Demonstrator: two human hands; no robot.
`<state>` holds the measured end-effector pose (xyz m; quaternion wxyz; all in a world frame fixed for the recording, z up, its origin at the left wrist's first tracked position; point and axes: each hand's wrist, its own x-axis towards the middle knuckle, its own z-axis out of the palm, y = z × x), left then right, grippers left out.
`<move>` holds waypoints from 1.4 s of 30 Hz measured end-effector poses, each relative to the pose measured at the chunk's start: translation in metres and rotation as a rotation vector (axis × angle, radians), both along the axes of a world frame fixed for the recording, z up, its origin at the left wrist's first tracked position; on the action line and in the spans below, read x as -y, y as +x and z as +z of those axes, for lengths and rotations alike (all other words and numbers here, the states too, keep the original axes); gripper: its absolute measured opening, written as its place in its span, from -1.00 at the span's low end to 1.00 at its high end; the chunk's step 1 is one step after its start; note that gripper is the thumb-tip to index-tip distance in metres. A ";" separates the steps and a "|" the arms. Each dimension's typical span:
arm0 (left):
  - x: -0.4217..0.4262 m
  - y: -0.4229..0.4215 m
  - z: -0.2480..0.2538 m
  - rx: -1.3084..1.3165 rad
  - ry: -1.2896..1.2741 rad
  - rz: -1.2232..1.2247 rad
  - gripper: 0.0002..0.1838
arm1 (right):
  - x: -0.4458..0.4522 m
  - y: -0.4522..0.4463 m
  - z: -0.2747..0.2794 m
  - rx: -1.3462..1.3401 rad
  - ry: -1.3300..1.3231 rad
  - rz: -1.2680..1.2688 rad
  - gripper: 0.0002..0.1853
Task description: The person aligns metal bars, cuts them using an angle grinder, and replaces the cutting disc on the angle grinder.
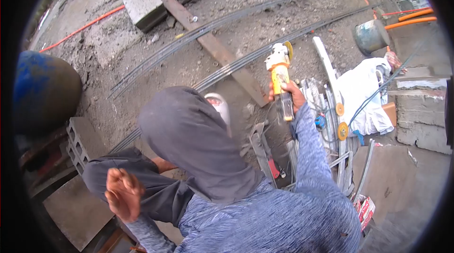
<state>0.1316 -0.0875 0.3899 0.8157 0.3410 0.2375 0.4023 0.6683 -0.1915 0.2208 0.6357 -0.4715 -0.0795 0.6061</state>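
Observation:
My right hand (298,96) grips a yellow and white angle grinder (280,74) around its body, near the dark block at its lower end. The grinder's disc (289,51) points away from me, apart from the metal strips on the ground. Raised by my left knee (118,168), my left hand (124,194) is empty, its fingers loosely curled and apart. My dark-trousered right knee (194,144) fills the middle of the view. Below the grinder lies a tool with a red handle (273,169). A blue tape measure (320,120) lies right of my right wrist.
Long thin metal strips (265,53) curve across the dirt, over a rusty flat bar (220,49). Concrete blocks (143,6) stand at the back, a blue-stained drum (45,92) at left. Right are yellow discs (342,131), a white sack (364,94) and a bucket (371,37).

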 end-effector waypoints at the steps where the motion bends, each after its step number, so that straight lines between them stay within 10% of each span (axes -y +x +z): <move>1: -0.011 0.012 0.009 -0.001 0.045 0.010 -0.42 | -0.002 -0.008 0.034 -0.078 0.135 0.053 -0.35; 8: -0.040 0.113 0.090 -0.188 0.373 0.185 -0.41 | -0.053 -0.077 0.199 -0.387 0.694 0.509 -0.13; 13: -0.020 0.141 0.080 -0.136 0.417 -0.027 -0.21 | -0.064 -0.161 0.253 -0.174 0.584 0.629 -0.15; 31: 0.017 0.036 0.015 0.171 -0.337 0.140 -0.40 | -0.063 -0.313 0.141 -0.437 0.134 1.100 -0.25; 42: -0.002 0.044 -0.035 0.414 -0.456 0.045 -0.14 | -0.049 -0.333 0.156 0.173 0.022 0.969 -0.42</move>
